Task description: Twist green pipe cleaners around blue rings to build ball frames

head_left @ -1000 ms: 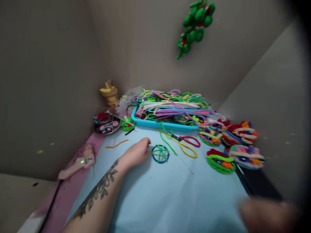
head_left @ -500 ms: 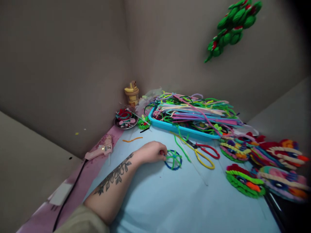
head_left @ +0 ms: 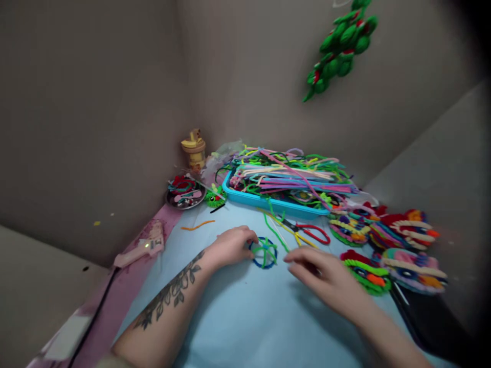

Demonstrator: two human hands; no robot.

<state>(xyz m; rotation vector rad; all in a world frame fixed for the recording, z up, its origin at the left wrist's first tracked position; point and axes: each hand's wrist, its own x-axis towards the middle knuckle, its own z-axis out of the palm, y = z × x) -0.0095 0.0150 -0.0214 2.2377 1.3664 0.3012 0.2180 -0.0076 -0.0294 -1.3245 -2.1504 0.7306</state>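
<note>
My left hand [head_left: 236, 247] pinches the left edge of a small pipe-cleaner wheel [head_left: 265, 246], a dark blue ring with bright green spokes. The wheel is at the middle of the light blue cloth. My right hand [head_left: 316, 273] hovers just right of the wheel, apart from it, its thumb and index finger slightly parted with nothing seen between them. Beyond that hand lies a pair of scissors [head_left: 318, 235] with red and yellow handles, partly covered by the hand. A loose green pipe cleaner [head_left: 274, 234] lies between the wheel and the scissors.
A blue tray [head_left: 245, 197] heaped with pipe cleaners stands at the back. Fuzzy colourful fish-like pieces [head_left: 414, 271] lie at right. A pink glue gun [head_left: 143, 248], a metal bowl [head_left: 180, 204] and an orange pipe cleaner [head_left: 197, 225] are at left. Green ornaments [head_left: 339, 56] hang on the wall.
My right hand has come into view from the lower right and is beside the wheel. My left hand stays at the wheel's left edge. The whole view has shifted slightly.
</note>
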